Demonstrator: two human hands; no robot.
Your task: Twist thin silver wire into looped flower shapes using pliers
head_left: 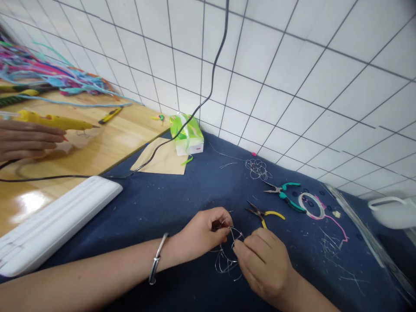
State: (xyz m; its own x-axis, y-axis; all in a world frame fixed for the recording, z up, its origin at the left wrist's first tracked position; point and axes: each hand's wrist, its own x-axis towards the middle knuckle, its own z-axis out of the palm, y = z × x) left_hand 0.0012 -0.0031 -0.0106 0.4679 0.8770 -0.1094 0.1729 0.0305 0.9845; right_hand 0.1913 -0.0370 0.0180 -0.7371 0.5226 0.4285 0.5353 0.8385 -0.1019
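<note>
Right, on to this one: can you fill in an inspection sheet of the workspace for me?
Surface: dark blue work surface, wooden tabletop alongside.
Job's things: looped silver wire, held; yellow-handled pliers and teal-handled pliers lying nearby.
Clutter: wire offcuts, white ring, tissue pack.
Grips: left grip and right grip both closed on the looped silver wire.
Cables: black cable hangs before the white tiled wall and crosses brown paper.
Surroundings: at left, another person's hand with a yellow glue gun.
</note>
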